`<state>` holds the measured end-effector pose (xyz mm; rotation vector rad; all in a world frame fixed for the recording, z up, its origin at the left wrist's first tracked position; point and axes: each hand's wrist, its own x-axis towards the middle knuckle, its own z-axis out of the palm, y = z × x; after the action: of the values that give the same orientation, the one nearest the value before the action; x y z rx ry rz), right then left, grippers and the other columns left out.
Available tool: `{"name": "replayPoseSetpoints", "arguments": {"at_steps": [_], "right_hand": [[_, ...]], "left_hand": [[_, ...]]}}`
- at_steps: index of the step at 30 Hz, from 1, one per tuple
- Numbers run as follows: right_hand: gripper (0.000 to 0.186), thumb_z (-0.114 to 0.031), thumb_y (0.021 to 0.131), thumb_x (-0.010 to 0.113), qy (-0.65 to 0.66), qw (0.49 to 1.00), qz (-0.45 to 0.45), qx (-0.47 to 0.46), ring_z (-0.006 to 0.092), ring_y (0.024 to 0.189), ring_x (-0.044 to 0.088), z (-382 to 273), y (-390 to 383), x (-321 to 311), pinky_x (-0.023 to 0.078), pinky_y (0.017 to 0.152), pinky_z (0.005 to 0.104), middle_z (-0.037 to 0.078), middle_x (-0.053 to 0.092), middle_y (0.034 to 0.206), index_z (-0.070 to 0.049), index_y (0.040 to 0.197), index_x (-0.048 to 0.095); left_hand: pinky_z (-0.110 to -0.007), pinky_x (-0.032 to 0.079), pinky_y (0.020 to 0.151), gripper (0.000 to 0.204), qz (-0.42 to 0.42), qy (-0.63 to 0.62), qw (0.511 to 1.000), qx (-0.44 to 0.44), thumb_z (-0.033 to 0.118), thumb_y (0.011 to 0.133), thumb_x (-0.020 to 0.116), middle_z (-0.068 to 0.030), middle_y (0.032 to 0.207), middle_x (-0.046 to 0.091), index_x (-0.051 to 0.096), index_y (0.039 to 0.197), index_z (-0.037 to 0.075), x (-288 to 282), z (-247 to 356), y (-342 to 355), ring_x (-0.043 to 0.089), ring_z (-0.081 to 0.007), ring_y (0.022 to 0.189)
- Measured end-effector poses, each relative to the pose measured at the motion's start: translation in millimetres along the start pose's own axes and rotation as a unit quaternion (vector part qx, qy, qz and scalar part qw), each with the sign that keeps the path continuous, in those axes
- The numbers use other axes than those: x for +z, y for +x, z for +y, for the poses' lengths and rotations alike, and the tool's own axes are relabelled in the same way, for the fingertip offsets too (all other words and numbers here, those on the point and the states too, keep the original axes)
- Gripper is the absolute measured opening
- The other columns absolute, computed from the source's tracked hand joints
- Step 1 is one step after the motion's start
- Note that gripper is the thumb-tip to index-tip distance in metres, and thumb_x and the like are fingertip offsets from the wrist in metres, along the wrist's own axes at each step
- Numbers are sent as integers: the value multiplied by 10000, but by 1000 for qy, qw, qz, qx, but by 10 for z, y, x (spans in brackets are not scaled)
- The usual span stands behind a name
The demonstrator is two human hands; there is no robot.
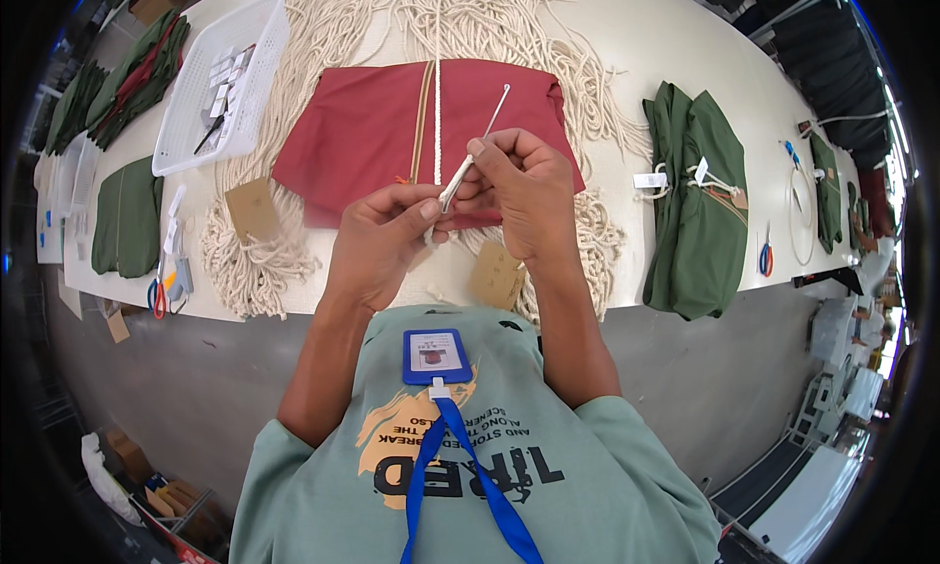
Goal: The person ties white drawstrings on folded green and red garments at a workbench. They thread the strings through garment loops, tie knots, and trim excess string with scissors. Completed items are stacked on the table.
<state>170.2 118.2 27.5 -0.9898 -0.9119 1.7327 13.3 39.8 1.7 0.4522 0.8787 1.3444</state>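
A white cord (pixel 438 114) runs down over a folded dark red fabric piece (pixel 352 123) with a tan zipper-like strip along it. My left hand (pixel 382 241) is closed in a pinch on the cord's near end, above the fabric's front edge. My right hand (pixel 537 192) pinches a thin metal rod (pixel 497 112) with a small eye at its far tip. The rod slants up and away to the right. Between my fingertips the cord lies along the rod's lower part; whether it passes through the rod is hidden.
Heaps of cream cords (pixel 490 11) lie behind and beside the red fabric, with brown cards (pixel 252 210) on them. Left are a white basket (pixel 176 143) of small boxes and red-handled scissors (pixel 158 297). Folded green fabric bags (pixel 690 211) and more scissors (pixel 766 256) lie right.
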Motion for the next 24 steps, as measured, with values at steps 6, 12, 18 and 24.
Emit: {"name": "replayPoseSetpoints", "arguments": {"at_steps": [6, 12, 18, 24], "right_hand": [[144, -94, 936, 666, -28, 1000, 5, 5, 117, 587, 660, -40, -18, -4, 592, 535, 247, 82, 655, 737, 26, 889, 602], [158, -117, 937, 681, -27, 1000, 13, -1, 118, 584, 660, -31, -24, 1, 581, 530, 241, 76, 655, 725, 17, 893, 610], [162, -142, 949, 683, -42, 999, 18, -18, 125, 608, 670, -58, -54, 15, 578, 563, 237, 78, 669, 741, 6, 912, 627], [166, -151, 976, 649, -103, 993, 22, -48, 115, 638, 668, -145, -140, 38, 582, 588, 234, 69, 670, 755, 7, 937, 621]], "left_hand": [[-312, 556, 788, 198, 0, 5, 1000, -4, -9, 938, 646, -148, 988, 695, 654, 1124, -77, -17, -33, -1, 661, -194, 875], [-325, 515, 760, 170, 2, 34, 999, 16, 64, 943, 666, -97, 940, 694, 691, 1092, -15, 14, -50, 0, 627, -183, 841], [-325, 514, 759, 166, 3, 21, 999, 29, 63, 952, 652, -100, 931, 692, 688, 1089, -23, 41, -53, -14, 623, -185, 829], [-345, 518, 792, 196, 13, -7, 1000, 27, 20, 940, 648, -137, 1007, 683, 660, 1111, -73, 53, -76, -38, 645, -217, 891]]}}
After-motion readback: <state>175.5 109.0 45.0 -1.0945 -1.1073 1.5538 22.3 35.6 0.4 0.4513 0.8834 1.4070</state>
